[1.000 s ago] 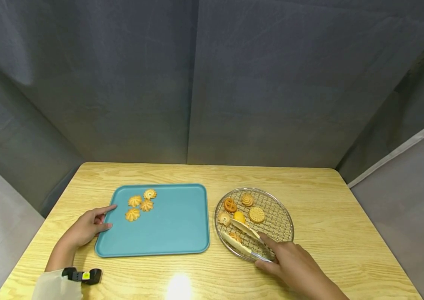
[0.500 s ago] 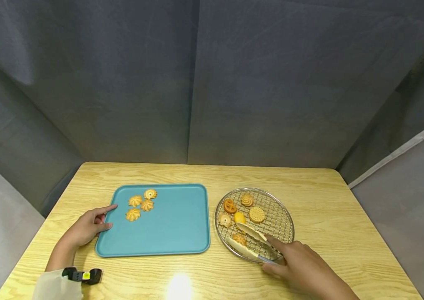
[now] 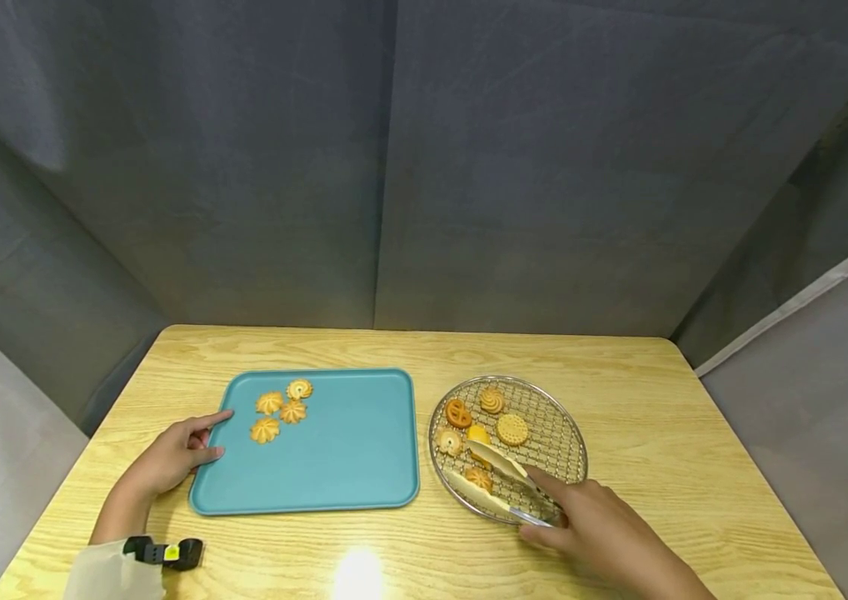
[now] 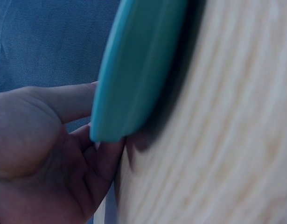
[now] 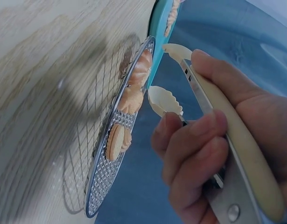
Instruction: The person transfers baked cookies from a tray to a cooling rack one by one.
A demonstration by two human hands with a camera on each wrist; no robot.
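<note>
My right hand (image 3: 592, 529) holds a pair of tongs (image 3: 495, 504) with cream-coloured tips. In the head view the spread tips lie either side of a star-shaped piped cookie (image 3: 479, 478) at the front of the round wire rack (image 3: 577, 429). The right wrist view shows the scalloped tips (image 5: 165, 100) apart, with nothing pinched between them. Beside the upper tip is a yellow cookie (image 3: 478, 433), partly covered. At the far left, my left hand (image 3: 169, 454) grips the edge of the blue tray (image 3: 349, 450), thumb on one side and curled fingers at the other.
Several piped cookies (image 3: 292, 411) sit in the tray's upper left. The rack also bears a pretzel (image 3: 458, 413), a swirl cookie (image 3: 492, 400), a round biscuit (image 3: 511, 429) and a ring-like cookie (image 3: 450, 442). Grey curtains (image 3: 529, 167) stand behind the wooden table (image 3: 641, 400).
The tongs shifted right, then slightly back left, over the rack. The star-shaped cookie has moved slightly right and is now less covered by the tongs. The left hand and tray stay put.
</note>
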